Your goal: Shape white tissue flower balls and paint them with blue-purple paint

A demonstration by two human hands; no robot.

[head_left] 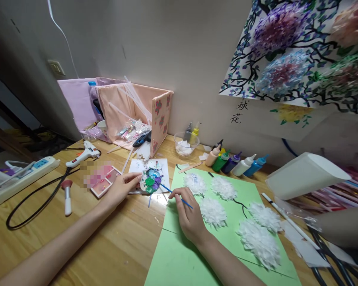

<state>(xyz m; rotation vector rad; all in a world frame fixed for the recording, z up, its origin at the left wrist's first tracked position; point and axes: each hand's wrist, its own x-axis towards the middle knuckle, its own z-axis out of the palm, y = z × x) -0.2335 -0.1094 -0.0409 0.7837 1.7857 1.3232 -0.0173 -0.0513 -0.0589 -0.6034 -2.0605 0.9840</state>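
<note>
My left hand (125,186) pinches the left edge of a flower-shaped paint palette (143,185), smeared with green, purple and blue paint. Between the fingers of my right hand (188,212) is a thin blue paintbrush (183,201), its tip at the purple paint on the palette's right side. A paint-spotted white sheet (164,167) lies beneath the palette. My right hand is over a green paper sheet (179,258), which carries several white ruffled paper flowers (213,213) and black painted branches (241,204). Another blue handle (149,201) sticks out below the palette.
Several paint bottles (220,162) stand behind the green sheet, near a clear bowl (186,147) of paper scraps. To the left are a glue gun (83,155), a makeup brush (67,198) and a power strip (24,178). Fabric-covered boxes (128,107) stand against the wall.
</note>
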